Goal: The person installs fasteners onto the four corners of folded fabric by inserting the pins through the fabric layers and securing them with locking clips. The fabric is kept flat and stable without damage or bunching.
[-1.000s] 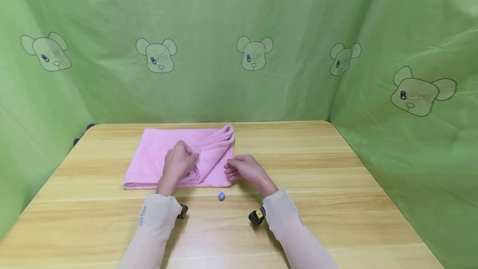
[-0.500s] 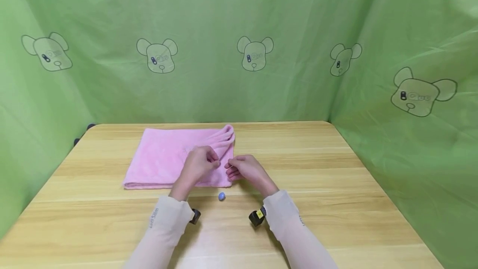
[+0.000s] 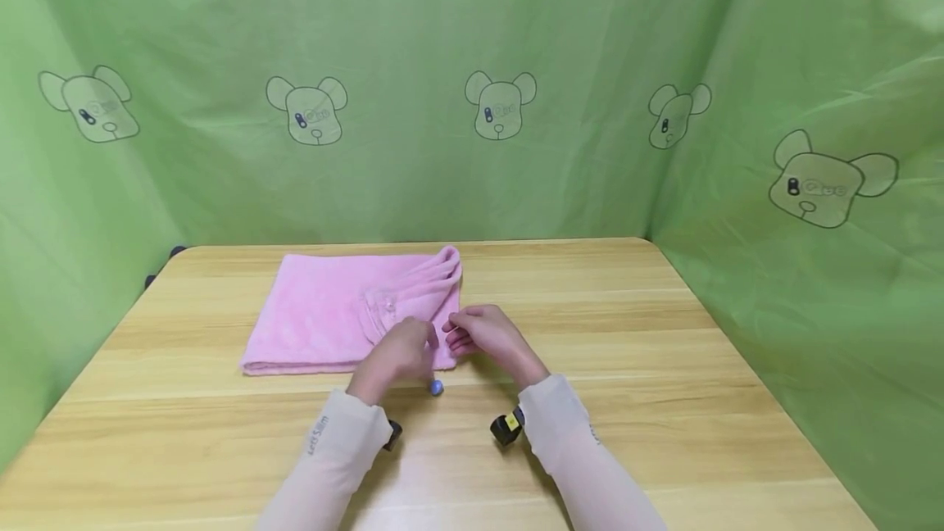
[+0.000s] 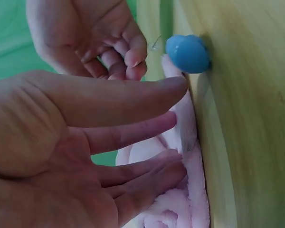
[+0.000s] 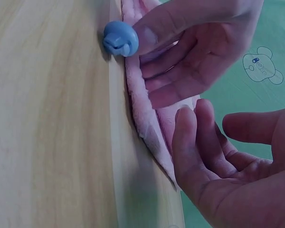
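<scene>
On the wooden table, in front of a folded pink plush cloth (image 3: 324,301), sits a small blue plastic piece (image 3: 437,388). The right wrist view shows it as a mushroom-shaped clip (image 5: 119,39) with a slot in its underside. My left hand (image 3: 398,355) is low over the cloth's front edge. In the left wrist view its fingers (image 4: 133,135) are extended and the thumb tip is beside the blue piece, not gripping it. My right hand (image 3: 490,338) stays by the cloth's right front corner, fingers loosely curled, thumb apart from them, nothing visible between them.
A small clear piece (image 3: 391,304) shows on the gathered part of the cloth. Folds bunch at the cloth's back right corner. Green curtains (image 3: 398,179) with bear drawings enclose the table's (image 3: 627,400) back and sides.
My left hand has moved right and toward the table's front, from the cloth's gathered part down to the blue piece. My right hand and the blue piece have stayed in place.
</scene>
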The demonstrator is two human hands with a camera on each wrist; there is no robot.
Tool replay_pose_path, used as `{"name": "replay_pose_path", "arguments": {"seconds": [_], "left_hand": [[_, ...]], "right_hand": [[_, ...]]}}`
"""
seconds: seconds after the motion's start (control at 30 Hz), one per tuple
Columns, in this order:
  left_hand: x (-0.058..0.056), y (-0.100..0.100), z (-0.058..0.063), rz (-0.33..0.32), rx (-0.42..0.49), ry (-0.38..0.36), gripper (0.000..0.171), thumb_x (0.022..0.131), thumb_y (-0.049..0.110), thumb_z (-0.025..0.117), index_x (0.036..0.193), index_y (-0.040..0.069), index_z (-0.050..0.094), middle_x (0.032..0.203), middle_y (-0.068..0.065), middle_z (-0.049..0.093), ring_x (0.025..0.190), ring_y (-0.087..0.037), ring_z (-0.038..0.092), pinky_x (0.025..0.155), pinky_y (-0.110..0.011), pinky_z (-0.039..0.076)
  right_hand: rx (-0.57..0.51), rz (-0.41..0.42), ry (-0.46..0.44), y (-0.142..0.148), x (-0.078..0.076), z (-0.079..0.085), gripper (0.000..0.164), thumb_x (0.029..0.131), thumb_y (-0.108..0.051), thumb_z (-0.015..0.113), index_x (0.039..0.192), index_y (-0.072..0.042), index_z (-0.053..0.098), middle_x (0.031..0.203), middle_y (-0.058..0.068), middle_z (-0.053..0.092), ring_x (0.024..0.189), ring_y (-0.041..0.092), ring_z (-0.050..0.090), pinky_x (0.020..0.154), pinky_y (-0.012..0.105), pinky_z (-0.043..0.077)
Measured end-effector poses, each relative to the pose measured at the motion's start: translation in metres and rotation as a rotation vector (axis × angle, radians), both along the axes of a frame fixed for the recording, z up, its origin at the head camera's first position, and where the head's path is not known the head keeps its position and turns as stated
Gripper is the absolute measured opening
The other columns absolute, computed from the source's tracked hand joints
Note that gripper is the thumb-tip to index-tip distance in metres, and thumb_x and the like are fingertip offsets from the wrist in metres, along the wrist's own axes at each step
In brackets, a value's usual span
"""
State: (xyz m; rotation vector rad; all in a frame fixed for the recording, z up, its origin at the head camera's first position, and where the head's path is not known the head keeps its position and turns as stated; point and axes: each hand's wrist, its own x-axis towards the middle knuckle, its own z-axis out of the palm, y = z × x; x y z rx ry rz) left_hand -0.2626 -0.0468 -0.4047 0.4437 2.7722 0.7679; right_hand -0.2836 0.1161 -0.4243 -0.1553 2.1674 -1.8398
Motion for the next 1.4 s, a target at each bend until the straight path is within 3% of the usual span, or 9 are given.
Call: {"name": "replay_pose_path", "arguments": {"seconds": [0.2,0.33,0.6,0.83,1.03,1.2,1.4], "left_hand": [[0.0,0.001,-0.006,-0.007,-0.073,0.052,0.039,0.064,0.008,0.086,0.097,0.005,0.065,0.093,-0.007,0.052,0.088,-0.023,0.051,0.084,-0.039,0.049],[-0.003,0.0,-0.01,0.006,-0.083,0.094,0.034,0.063,0.004,0.085,0.089,0.007,0.063,0.089,-0.005,0.05,0.083,-0.022,0.05,0.078,-0.036,0.049],[-0.006,-0.004,-0.013,-0.013,-0.016,0.143,0.019,0.067,-0.004,0.07,0.073,0.011,0.061,0.075,-0.001,0.055,0.072,-0.018,0.052,0.068,-0.034,0.049],[-0.009,-0.011,-0.01,0.085,0.091,0.088,0.015,0.077,-0.001,0.064,0.073,0.01,0.057,0.069,-0.003,0.056,0.065,-0.02,0.053,0.058,-0.032,0.048],[-0.011,-0.016,-0.007,0.109,0.126,0.089,0.016,0.083,0.008,0.07,0.074,0.009,0.057,0.07,-0.004,0.056,0.066,-0.019,0.053,0.059,-0.03,0.047],[-0.012,-0.017,-0.006,0.103,0.149,0.099,0.013,0.082,0.005,0.069,0.074,0.008,0.059,0.071,-0.003,0.057,0.066,-0.018,0.053,0.06,-0.031,0.048],[-0.013,-0.018,-0.004,0.074,0.155,0.086,0.008,0.081,0.01,0.074,0.086,0.006,0.069,0.084,-0.005,0.066,0.077,-0.02,0.058,0.074,-0.037,0.053]], "right_hand": [[0.01,-0.001,-0.009,0.0,0.003,0.005,0.026,0.1,-0.007,0.05,0.105,0.015,0.063,0.089,0.024,0.066,0.083,0.036,0.065,0.077,0.041,0.058],[0.011,-0.005,-0.016,0.0,0.001,0.002,0.026,0.1,-0.007,0.05,0.105,0.015,0.063,0.087,0.021,0.066,0.08,0.032,0.066,0.075,0.038,0.058],[0.041,0.001,-0.003,0.0,0.001,0.001,0.026,0.1,-0.009,0.051,0.104,0.013,0.064,0.086,0.019,0.067,0.076,0.026,0.065,0.074,0.036,0.058],[0.105,0.045,0.017,0.003,0.001,0.002,0.019,0.091,-0.009,0.064,0.104,0.005,0.069,0.086,0.022,0.066,0.068,0.021,0.063,0.064,0.032,0.057],[0.15,0.145,0.008,0.005,0.001,0.0,0.037,0.085,-0.015,0.074,0.117,0.002,0.065,0.096,0.022,0.069,0.079,0.03,0.067,0.073,0.04,0.058],[0.168,0.087,0.057,0.003,0.001,-0.002,0.027,0.085,-0.005,0.07,0.111,0.002,0.068,0.095,0.018,0.07,0.084,0.031,0.067,0.078,0.042,0.056],[0.134,0.014,0.077,0.0,0.001,0.0,0.016,0.089,-0.006,0.067,0.102,0.003,0.071,0.095,0.017,0.07,0.088,0.032,0.065,0.08,0.041,0.056]]}}
